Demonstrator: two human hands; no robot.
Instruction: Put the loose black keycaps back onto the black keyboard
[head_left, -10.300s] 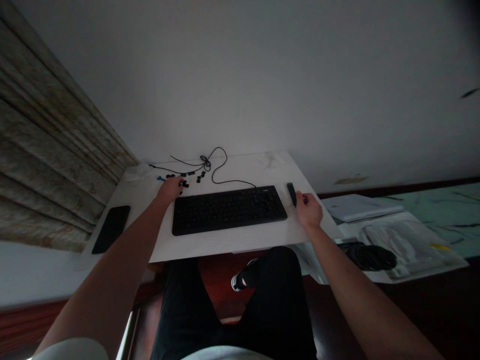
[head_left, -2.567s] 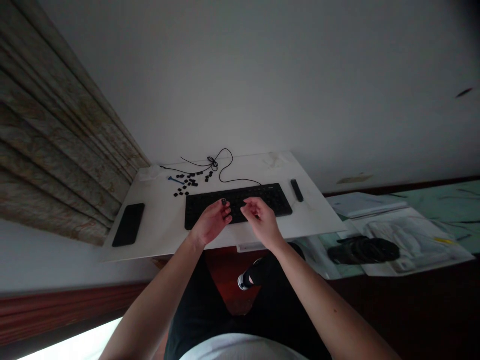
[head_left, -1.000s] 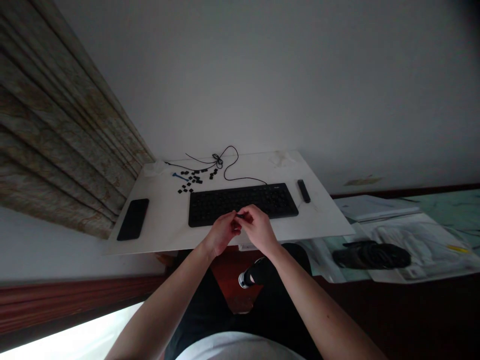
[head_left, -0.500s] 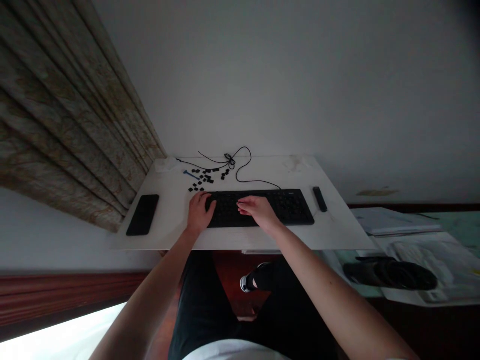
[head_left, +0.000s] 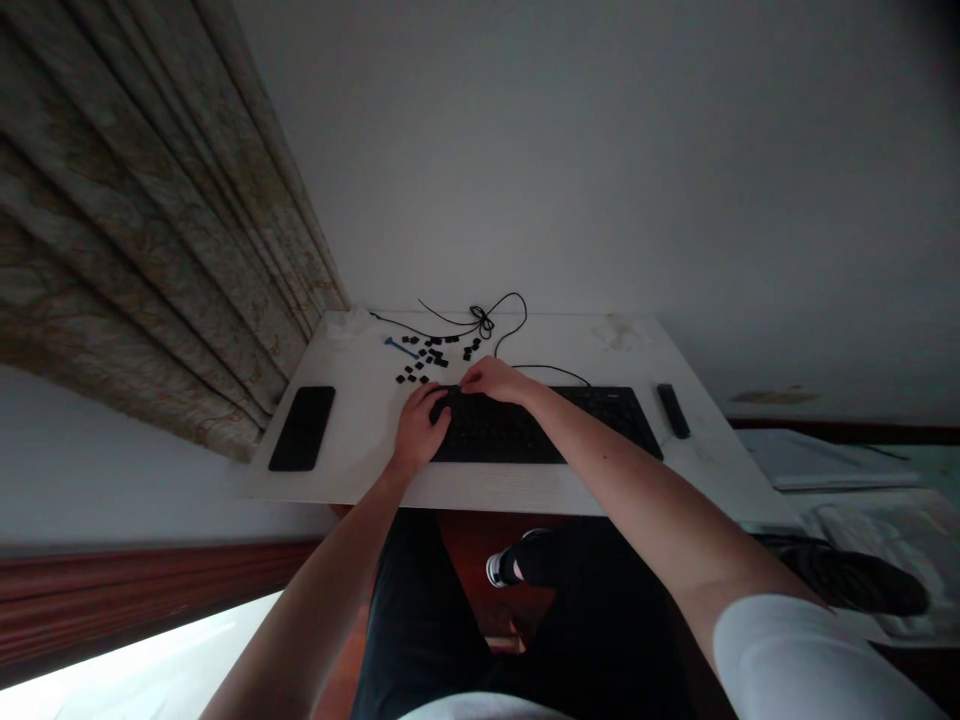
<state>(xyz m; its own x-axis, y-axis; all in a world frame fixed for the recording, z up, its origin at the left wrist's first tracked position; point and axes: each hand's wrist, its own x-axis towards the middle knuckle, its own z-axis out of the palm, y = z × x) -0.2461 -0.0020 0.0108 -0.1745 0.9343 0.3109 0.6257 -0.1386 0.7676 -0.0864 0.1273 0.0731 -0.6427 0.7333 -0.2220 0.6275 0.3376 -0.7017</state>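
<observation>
A black keyboard [head_left: 502,435] lies on the white table. My left hand [head_left: 421,425] rests on its left end, the thumb apart from the fingers and lying over the keys. My right hand [head_left: 491,380] is at the keyboard's upper edge, just right of my left hand. Thumb and fingertips are pinched there; whatever they hold, if anything, is too small to make out. Several loose black keycaps [head_left: 440,362] lie behind the keyboard, with a slim blue tool [head_left: 400,348] beside them. My right forearm covers part of the keys.
The keyboard's black cable [head_left: 480,322] is looped near the wall. A black phone [head_left: 302,430] lies at the table's left, and a small dark oblong object [head_left: 673,411] at its right. A curtain [head_left: 150,230] hangs on the left. Papers and a dark item [head_left: 855,578] lie lower right.
My right hand has moved from above the middle of the keyboard up and left to its upper edge. My left hand stays at the left end. The whole view has shifted slightly.
</observation>
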